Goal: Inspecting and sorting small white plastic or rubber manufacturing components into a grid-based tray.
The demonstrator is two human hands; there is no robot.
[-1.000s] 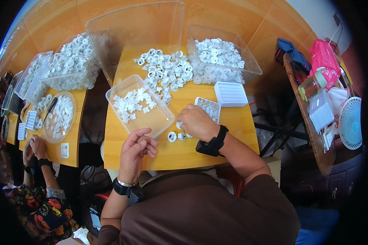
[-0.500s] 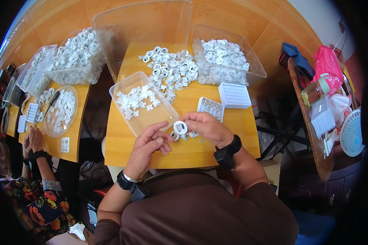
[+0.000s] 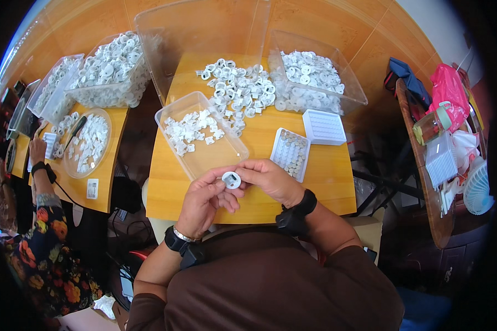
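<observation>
Both my hands meet over the near edge of a small yellow table (image 3: 326, 182). My left hand (image 3: 204, 201) and my right hand (image 3: 270, 179) pinch one small white round plastic part (image 3: 231, 180) between their fingertips. Just beyond the hands lies a clear plastic tub (image 3: 204, 160) with small white pieces in it. To the right of it sits a small white tray (image 3: 290, 154) filled with tiny metal pieces. A loose pile of white round parts (image 3: 237, 91) covers the far middle of the table.
A white gridded tray (image 3: 324, 126) lies right of the pile, with a clear bin of white parts (image 3: 312, 80) behind it. Another person (image 3: 38, 165) works at a table on the left with more bins and a round dish (image 3: 86, 142). A cluttered side table (image 3: 442, 149) stands right.
My hands have come together in front of me. The right hand left the small tray, and both now hold a white round part lifted off the table.
</observation>
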